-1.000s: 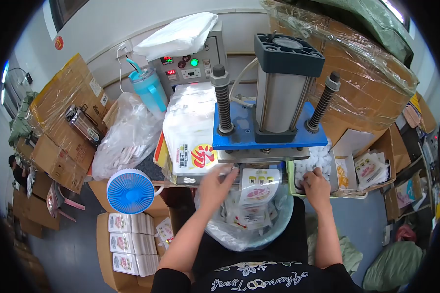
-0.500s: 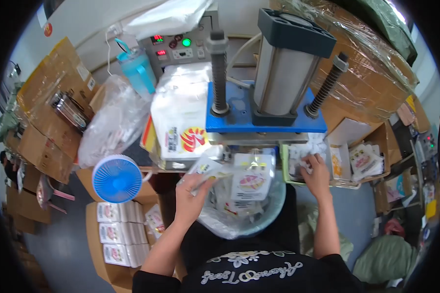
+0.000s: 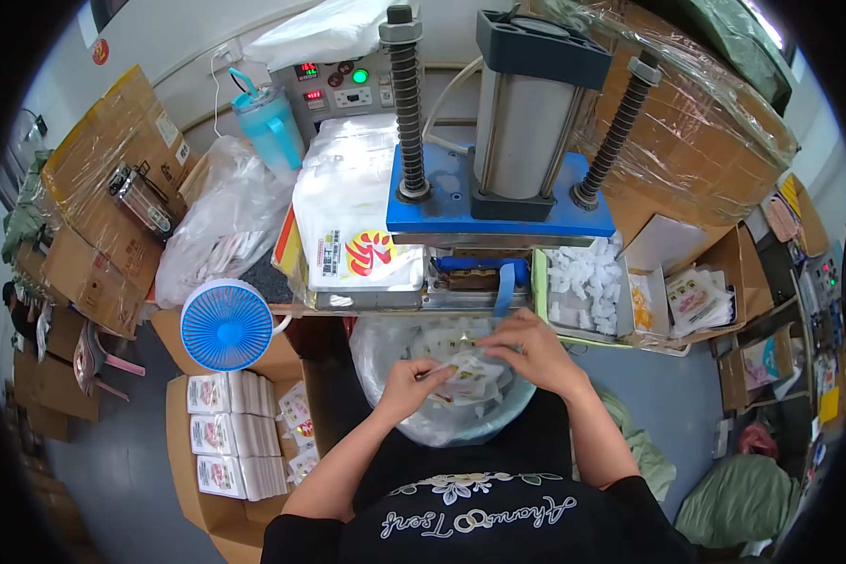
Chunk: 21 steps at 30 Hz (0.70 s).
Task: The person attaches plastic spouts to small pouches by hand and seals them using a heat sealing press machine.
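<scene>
Both hands meet over a round tub [image 3: 522, 399] lined with clear plastic and holding printed plastic packets. My left hand [image 3: 412, 387] is closed, thumb and fingers pinching the edge of a small printed packet [image 3: 470, 374]. My right hand [image 3: 536, 352] is closed too, its fingertips pinched just above the packet's upper end; what they hold is too small to make out. Beyond my right hand stands a green-rimmed tray [image 3: 540, 282] of small white pieces [image 3: 583, 282]. A press with a blue plate [image 3: 461, 211] rises behind the tub, and a blue strip [image 3: 505, 287] hangs from its front.
A blue fan [image 3: 227, 325] sits at the left table edge, above a carton [image 3: 183, 451] of stacked printed packs. White printed bags [image 3: 348, 207] lie left of the press. More packets [image 3: 700, 301] fill a box at right. A turquoise cup [image 3: 271, 132] stands behind.
My right hand has left the tray of white pieces and come left to the packet. My left hand has shifted right and slightly down, still with a packet. The view has tilted slightly.
</scene>
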Available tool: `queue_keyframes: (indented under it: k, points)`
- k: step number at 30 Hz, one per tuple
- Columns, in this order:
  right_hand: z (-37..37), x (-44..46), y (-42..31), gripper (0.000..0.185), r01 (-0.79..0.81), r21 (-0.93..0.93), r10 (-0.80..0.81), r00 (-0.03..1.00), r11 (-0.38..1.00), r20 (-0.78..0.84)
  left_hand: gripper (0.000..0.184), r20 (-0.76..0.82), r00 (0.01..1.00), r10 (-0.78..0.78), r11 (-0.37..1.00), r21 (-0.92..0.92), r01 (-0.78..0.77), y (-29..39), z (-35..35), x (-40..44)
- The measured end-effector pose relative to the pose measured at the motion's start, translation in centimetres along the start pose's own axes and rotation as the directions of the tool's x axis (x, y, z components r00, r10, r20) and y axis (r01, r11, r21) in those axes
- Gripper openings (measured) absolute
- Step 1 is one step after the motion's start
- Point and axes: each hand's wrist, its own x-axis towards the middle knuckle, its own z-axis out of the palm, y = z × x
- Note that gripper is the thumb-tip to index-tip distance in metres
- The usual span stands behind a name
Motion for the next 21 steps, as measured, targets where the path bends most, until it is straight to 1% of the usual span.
queue_keyframes:
  k: [1,3,4,5,6,7,8,9,10,11,12,13,15,16,18,19,20,21]
  points:
    - [-0.1,0.0,0.0,0.024,-0.001,0.001,0.001,1.000,1.000,-0.005,0.023,0.094,0.995,-0.015,0.999,0.049,0.010,0.1,-0.1,0.0]
    - [-0.5,0.0,-0.3,0.026,-0.041,-0.047,0.044,0.996,0.998,0.072,0.024,0.109,0.994,-0.032,0.999,0.028,0.030,-0.4,0.1,0.9]
    - [-0.6,0.2,-0.4,0.026,-0.047,-0.049,0.050,0.997,0.998,0.066,0.025,0.120,0.991,-0.050,0.999,0.005,0.050,-0.4,0.2,1.3]
    - [-0.7,0.7,-0.5,0.025,-0.047,-0.023,0.044,0.992,0.999,-0.120,0.025,0.127,0.991,-0.046,0.999,0.005,0.046,-0.5,0.5,1.8]
    - [-0.9,1.0,-0.5,0.025,-0.041,-0.001,0.039,0.953,0.999,-0.300,0.026,0.058,0.995,-0.078,0.995,-0.055,0.081,0.8,1.0,2.5]
    - [-1.3,1.1,-0.2,0.025,-0.042,-0.008,0.037,0.953,0.999,-0.301,0.027,-0.012,0.993,-0.114,0.987,-0.118,0.111,1.9,1.3,3.2]
    - [-1.9,1.0,0.3,0.024,-0.151,0.003,0.139,0.903,0.989,-0.406,0.028,-0.013,0.987,-0.157,0.960,-0.234,0.150,2.6,1.5,4.0]
    - [-2.6,0.9,0.9,0.024,-0.254,0.024,0.231,0.834,0.967,-0.501,0.028,-0.015,0.988,-0.154,0.959,-0.243,0.145,3.5,1.9,4.6]
    - [-3.3,0.6,1.3,0.024,-0.252,0.013,0.225,0.838,0.968,-0.496,0.028,-0.036,0.976,-0.213,0.903,-0.388,0.183,4.6,2.3,5.0]
    - [-4.1,0.1,1.8,0.024,-0.373,-0.030,0.316,0.823,0.927,-0.472,0.027,-0.045,0.961,-0.273,0.825,-0.525,0.209,5.2,2.5,5.3]
    - [-4.9,-0.2,2.1,0.025,-0.486,-0.078,0.402,0.794,0.871,-0.456,0.027,-0.033,0.963,-0.269,0.801,-0.563,0.204,4.6,2.7,6.2]
    - [-5.3,-0.6,2.7,0.025,-0.483,-0.090,0.395,0.797,0.871,-0.457,0.027,-0.033,0.964,-0.262,0.797,-0.571,0.197,4.6,2.9,6.6]
    - [-4.8,-1.6,4.6,0.023,-0.526,-0.292,0.385,0.820,0.799,-0.423,0.029,-0.007,0.953,-0.304,0.708,-0.670,0.221,4.8,3.1,7.3]
    - [-4.4,-1.8,5.2,0.023,-0.530,-0.275,0.425,0.830,0.802,-0.360,0.029,-0.010,0.955,-0.297,0.708,-0.674,0.213,4.6,3.1,7.7]
    - [-3.7,-1.8,5.8,0.023,-0.518,-0.284,0.413,0.838,0.807,-0.357,0.029,-0.026,0.969,-0.245,0.781,-0.598,0.181,3.6,3.1,7.9]
    - [-3.3,-1.7,5.9,0.024,-0.512,-0.287,0.409,0.843,0.810,-0.349,0.029,-0.030,0.967,-0.252,0.781,-0.596,0.185,4.8,2.3,7.8]
    - [-3.4,-1.8,6.0,0.026,-0.503,-0.266,0.418,0.851,0.822,-0.317,0.031,-0.035,0.986,-0.166,0.951,-0.269,0.150,6.0,0.8,7.9]
    - [-3.4,-1.7,6.1,0.026,-0.480,-0.238,0.393,0.856,0.844,-0.335,0.033,-0.002,0.996,-0.091,0.991,0.097,0.090,6.7,-0.6,7.9]
